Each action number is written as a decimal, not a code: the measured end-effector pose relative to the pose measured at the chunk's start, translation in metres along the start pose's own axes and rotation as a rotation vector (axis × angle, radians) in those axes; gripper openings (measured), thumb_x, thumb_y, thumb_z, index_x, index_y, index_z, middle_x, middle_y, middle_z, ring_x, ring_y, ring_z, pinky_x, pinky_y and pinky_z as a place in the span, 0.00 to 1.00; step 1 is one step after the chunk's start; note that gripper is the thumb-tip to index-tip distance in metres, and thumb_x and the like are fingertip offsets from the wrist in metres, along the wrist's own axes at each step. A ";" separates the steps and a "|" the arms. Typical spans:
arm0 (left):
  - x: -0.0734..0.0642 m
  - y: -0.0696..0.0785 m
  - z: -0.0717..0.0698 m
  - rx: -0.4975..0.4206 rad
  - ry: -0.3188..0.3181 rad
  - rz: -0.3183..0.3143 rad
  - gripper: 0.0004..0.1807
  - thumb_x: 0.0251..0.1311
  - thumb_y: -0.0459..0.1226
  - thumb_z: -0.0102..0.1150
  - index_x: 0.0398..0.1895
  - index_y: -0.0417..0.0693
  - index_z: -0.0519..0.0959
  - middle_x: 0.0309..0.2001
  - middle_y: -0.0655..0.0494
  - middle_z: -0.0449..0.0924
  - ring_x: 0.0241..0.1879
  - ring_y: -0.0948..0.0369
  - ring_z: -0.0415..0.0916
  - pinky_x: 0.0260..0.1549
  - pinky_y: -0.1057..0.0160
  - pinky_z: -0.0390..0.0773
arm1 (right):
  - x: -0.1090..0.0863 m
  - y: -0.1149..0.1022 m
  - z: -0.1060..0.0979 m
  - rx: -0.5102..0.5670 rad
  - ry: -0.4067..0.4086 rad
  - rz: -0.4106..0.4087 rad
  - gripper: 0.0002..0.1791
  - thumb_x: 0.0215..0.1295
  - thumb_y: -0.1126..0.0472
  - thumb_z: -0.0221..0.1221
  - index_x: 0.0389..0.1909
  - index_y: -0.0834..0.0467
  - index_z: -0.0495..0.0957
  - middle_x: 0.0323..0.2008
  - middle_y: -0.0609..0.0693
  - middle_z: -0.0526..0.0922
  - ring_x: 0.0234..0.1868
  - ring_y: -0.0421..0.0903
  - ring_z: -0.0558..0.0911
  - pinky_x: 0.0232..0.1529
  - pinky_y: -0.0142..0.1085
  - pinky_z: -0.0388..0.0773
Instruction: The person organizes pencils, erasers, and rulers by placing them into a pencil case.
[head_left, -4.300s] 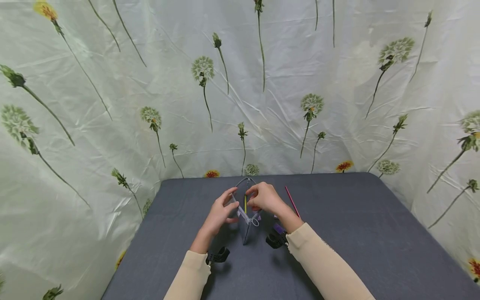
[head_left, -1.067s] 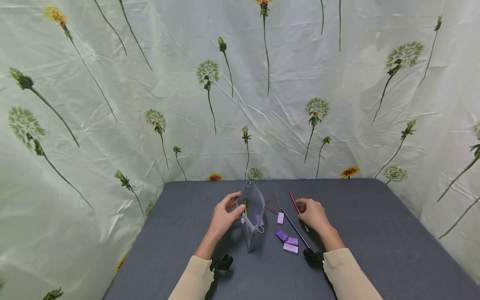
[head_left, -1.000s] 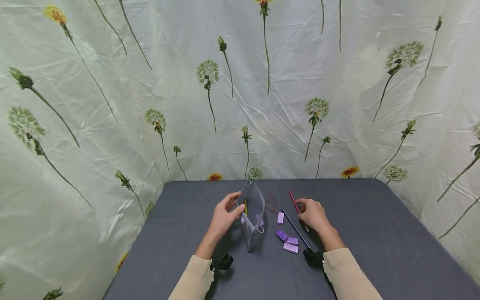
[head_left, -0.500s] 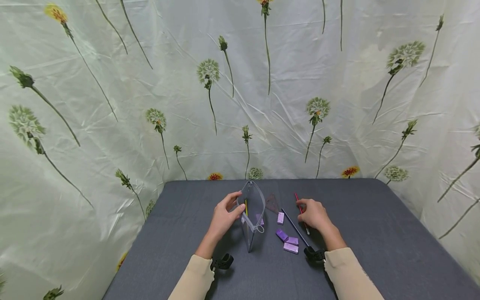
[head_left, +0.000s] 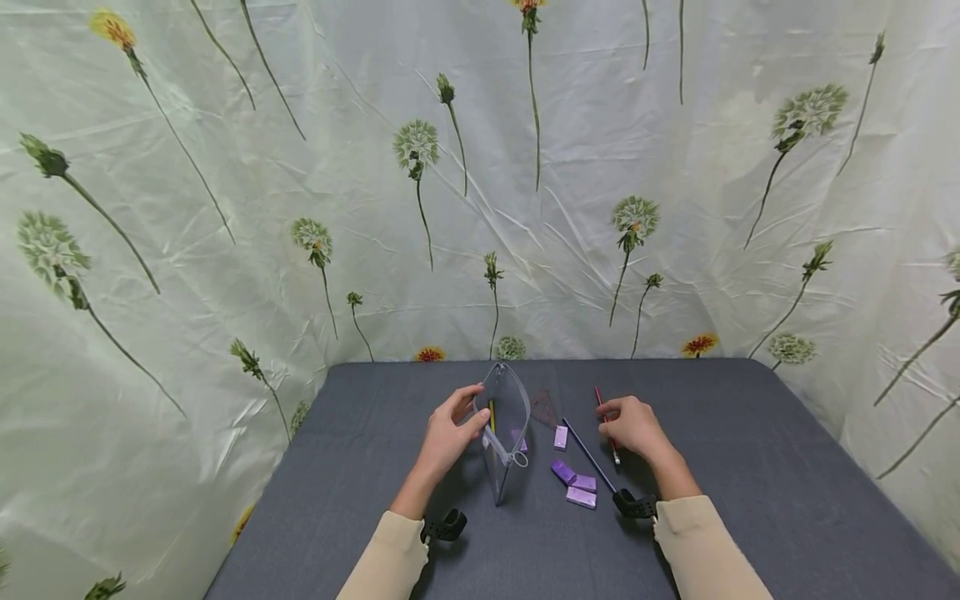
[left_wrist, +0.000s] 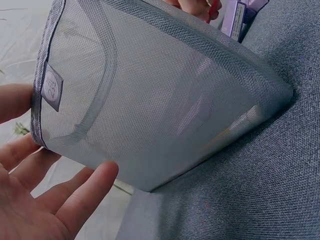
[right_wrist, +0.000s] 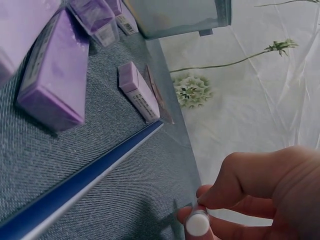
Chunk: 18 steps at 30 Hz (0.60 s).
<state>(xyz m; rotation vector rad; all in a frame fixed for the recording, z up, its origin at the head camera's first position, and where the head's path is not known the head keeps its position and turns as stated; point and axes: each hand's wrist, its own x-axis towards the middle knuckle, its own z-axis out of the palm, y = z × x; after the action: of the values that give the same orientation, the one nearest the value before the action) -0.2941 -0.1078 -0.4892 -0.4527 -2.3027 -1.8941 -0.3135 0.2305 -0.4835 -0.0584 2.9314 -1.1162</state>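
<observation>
My left hand (head_left: pixel 447 429) grips the rim of a grey mesh zip pouch (left_wrist: pixel 140 90), which stands on the table with its mouth spread wide. A yellow pencil (head_left: pixel 492 414) and a small purple box (head_left: pixel 520 439) show inside it. To the right, my right hand (head_left: pixel 633 429) pinches a red pencil (head_left: pixel 598 397) between thumb and fingers; its white eraser end (right_wrist: pixel 198 225) faces the right wrist camera. A blue pencil (head_left: pixel 590 456) lies slantwise between the pouch and this hand.
Several small purple boxes (head_left: pixel 581 497) lie right of the pouch, one box (head_left: pixel 561 437) apart from the others. Behind that one is a clear set square (head_left: pixel 545 408). A flowered curtain (head_left: pixel 555 250) hangs behind the grey table (head_left: pixel 360 483).
My right hand has left the pouch's mouth and come to the red pencil. The pencil has since shifted right and turned straighter. The left hand stays on the pouch rim.
</observation>
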 end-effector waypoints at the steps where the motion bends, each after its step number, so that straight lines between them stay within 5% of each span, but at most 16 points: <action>1: 0.000 0.000 0.000 -0.001 0.000 0.002 0.27 0.64 0.52 0.65 0.66 0.62 0.75 0.70 0.55 0.70 0.69 0.42 0.64 0.43 0.50 0.83 | 0.000 0.000 0.000 0.001 -0.001 -0.005 0.20 0.53 0.66 0.65 0.50 0.62 0.85 0.32 0.52 0.84 0.29 0.47 0.79 0.28 0.39 0.75; 18: -0.001 0.001 -0.001 -0.005 -0.008 0.013 0.26 0.66 0.50 0.64 0.66 0.60 0.75 0.72 0.52 0.67 0.70 0.39 0.62 0.45 0.48 0.82 | -0.004 -0.004 -0.004 0.160 -0.006 -0.014 0.23 0.56 0.70 0.63 0.55 0.65 0.82 0.37 0.55 0.83 0.29 0.46 0.81 0.28 0.39 0.80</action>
<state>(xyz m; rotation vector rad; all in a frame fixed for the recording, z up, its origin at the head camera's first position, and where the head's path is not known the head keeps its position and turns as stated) -0.2932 -0.1083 -0.4887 -0.4758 -2.2951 -1.8957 -0.3099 0.2300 -0.4782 -0.0808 2.8288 -1.3456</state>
